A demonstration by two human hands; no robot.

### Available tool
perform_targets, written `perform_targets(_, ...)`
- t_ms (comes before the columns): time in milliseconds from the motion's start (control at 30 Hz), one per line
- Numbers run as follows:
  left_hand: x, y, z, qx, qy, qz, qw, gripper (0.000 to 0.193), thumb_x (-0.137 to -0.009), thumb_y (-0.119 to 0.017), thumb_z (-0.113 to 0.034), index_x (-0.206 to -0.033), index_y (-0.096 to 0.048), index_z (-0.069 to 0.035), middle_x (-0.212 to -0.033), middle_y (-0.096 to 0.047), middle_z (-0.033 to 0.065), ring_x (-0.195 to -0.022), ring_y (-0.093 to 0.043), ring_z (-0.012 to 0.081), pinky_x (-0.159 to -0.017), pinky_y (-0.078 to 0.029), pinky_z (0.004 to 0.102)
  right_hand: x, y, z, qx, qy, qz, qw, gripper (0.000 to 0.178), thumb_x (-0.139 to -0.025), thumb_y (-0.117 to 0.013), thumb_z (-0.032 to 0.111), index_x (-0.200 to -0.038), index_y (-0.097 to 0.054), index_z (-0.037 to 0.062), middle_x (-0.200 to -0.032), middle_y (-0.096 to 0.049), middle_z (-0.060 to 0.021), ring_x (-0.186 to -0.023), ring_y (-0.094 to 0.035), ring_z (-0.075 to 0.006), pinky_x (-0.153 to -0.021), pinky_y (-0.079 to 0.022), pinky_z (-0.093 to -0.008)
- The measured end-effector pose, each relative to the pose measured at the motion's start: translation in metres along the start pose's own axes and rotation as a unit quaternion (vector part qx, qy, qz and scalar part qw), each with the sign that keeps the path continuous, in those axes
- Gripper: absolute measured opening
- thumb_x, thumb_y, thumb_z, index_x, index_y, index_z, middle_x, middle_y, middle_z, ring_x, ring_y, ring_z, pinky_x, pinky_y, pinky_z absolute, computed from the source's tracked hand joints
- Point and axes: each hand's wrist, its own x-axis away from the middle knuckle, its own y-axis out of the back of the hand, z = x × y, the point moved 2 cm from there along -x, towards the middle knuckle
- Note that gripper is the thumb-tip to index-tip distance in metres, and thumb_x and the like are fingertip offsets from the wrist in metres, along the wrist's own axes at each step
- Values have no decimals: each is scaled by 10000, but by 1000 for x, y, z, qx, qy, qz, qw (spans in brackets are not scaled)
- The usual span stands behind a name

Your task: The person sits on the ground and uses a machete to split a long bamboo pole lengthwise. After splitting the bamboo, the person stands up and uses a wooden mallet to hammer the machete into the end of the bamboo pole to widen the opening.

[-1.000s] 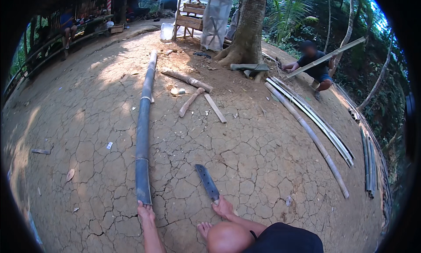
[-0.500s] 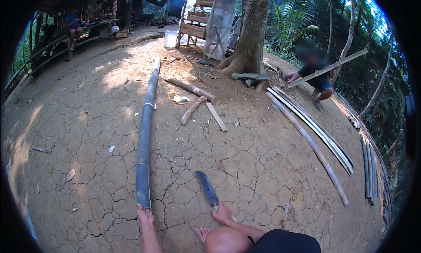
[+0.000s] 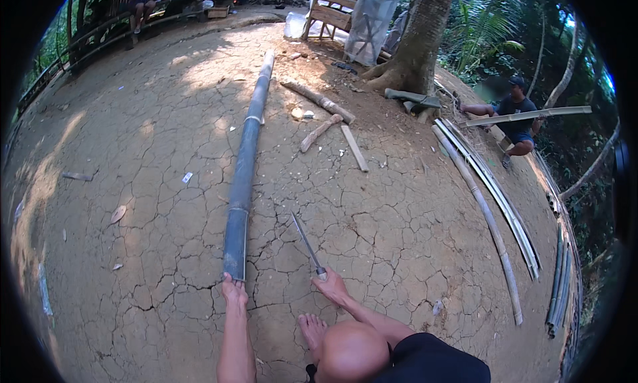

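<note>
Bamboo pole, dark and jointed, stretches away across cracked earth, its near end in the left hand of a person in black shorts. From where I stand, the thumb and fingers pinch the pole's cut rim; whether the fingertips reach inside it or beneath it, I cannot tell. Just to the right, well short of touching the pole, the right hand curls around the handle of a long knife, fingers wrapped closed. The blade is turned nearly edge-on to us, its tip angled forward and toward the pole; I cannot tell whether that tip meets the ground. A bare foot and a bent knee show between the forearms.

Beyond the knife lie a long log, a shorter log and a flat strip of wood, grouped to the right of the pole. At right, a co-worker in dark clothing crouches with a split bamboo length, near a thick tree trunk. Pale bamboo strips and a slender pole rest side by side on the slope nearer us, with a bundle of dark canes beside them.
</note>
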Motion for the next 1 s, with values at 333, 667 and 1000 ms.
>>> perform_targets(333, 69, 15, -5, 2, -19, -42, 999, 407, -1044, -517, -361, -1298, -535, -43, -1275, -629, 100, -1237, -547, 251, -1149, -312, 441, -2, -34, 102, 170, 265, 145, 938, 330, -816, -646, 261, -1026, -559, 22, -865, -658, -260, -855, -651, -463, -739, -504, -531)
perform_targets(667, 74, 39, -21, 7, -30, -52, 998, 392, -1043, -518, -359, -1281, -559, -49, -1249, -652, 101, -1231, -551, 251, -1144, -309, 441, -44, -57, 111, 257, 373, 160, 877, 331, -806, -651, 247, -1031, -534, 34, -879, -676, -240, -778, -667, -459, -713, -531, -544)
perform_targets(1000, 61, 52, -24, 50, -56, -59, 995, 514, -1023, -526, -411, -1375, -516, -36, -1345, -595, 93, -1258, -526, 232, -1136, -299, 403, -65, -70, 106, 208, 321, 161, 910, 333, -840, -677, 314, -1004, -550, 54, -750, -669, -242, -722, -663, -465, -685, -519, -562)
